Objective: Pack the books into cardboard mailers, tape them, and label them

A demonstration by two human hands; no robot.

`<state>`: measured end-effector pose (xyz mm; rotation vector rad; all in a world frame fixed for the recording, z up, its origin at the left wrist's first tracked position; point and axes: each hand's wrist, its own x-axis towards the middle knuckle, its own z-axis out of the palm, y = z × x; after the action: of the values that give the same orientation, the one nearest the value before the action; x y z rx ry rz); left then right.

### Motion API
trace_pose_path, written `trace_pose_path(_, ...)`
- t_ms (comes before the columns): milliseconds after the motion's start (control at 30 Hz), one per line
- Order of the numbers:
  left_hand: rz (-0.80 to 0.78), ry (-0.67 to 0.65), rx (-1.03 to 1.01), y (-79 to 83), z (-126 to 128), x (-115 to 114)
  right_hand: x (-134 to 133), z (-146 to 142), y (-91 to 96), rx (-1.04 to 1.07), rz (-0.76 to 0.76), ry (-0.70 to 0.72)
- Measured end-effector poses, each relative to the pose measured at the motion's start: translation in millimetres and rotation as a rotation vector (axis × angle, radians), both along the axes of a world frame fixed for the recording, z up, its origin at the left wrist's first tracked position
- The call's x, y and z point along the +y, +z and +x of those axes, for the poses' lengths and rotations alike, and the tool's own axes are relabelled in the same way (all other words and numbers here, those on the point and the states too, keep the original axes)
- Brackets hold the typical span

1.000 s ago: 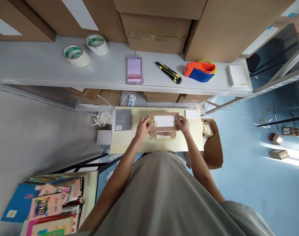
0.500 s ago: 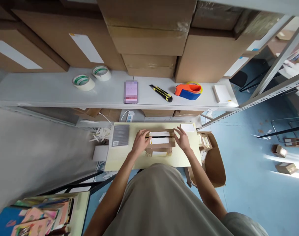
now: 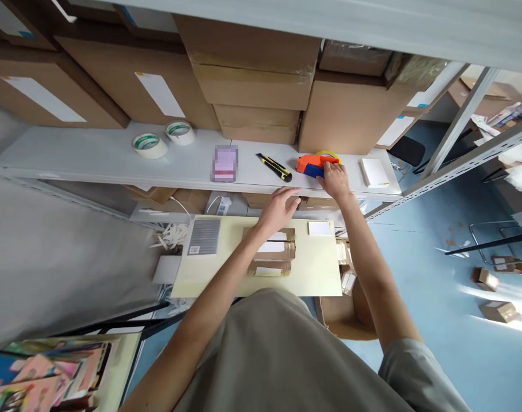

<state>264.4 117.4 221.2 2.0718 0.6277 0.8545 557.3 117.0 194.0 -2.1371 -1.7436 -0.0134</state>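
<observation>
My right hand [image 3: 335, 179] has its fingers closed on the orange and blue tape dispenser [image 3: 311, 164] at the front of the shelf. My left hand [image 3: 279, 212] is held above the work table, close to the shelf edge, fingers stretched out and nothing in them. Below it, a small cardboard box [image 3: 289, 248] with white labels lies on the table, partly covered by my left hand and forearm. A yellow and black utility knife [image 3: 275, 167] rests on the shelf between the dispenser and a blurred-out purple item [image 3: 225, 162].
Two tape rolls [image 3: 149, 146] and a stack of white labels [image 3: 375, 173] sit on the shelf, with large cartons [image 3: 256, 86] behind. On the table [image 3: 316, 269] lie a grey packet [image 3: 204, 236] and a white card stack [image 3: 320, 228]. An open carton [image 3: 336, 315] holding small boxes stands at right.
Both hands have left the small box and moved up toward the shelf. My right hand has taken hold of the tape dispenser. The camera view has shifted slightly.
</observation>
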Motion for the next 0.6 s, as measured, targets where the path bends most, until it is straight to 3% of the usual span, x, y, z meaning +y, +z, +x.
trace_pose_path(100,-0.080,-0.002,0.014,-21.3,-15.9,-18.7,-25.5,-13.7,-1.3,-0.052,0.001,-0.037)
trace_pose_path(200,-0.158,0.045,-0.025,-46.7,-33.6,-42.2,-78.1,-46.9,-6.9,0.019,0.021,-0.105)
trace_pose_path(267,-0.219,0.080,-0.073,-61.2,-43.3,-61.6,-118.8,-79.6,-16.1,0.221,0.054,-0.136)
trace_pose_path(400,-0.320,0.134,-0.122,-79.6,-60.2,-103.0,-181.4,-150.1,-43.6,0.896,0.110,-0.056)
trace_pose_path(500,-0.370,0.175,-0.126,-87.3,-75.9,-128.9,-201.2,-187.7,-61.0,1.240,0.052,-0.001)
trace_pose_path(600,-0.405,0.242,-0.107,-90.1,-93.0,-149.7,-204.5,-208.4,-70.5,1.361,-0.048,0.064)
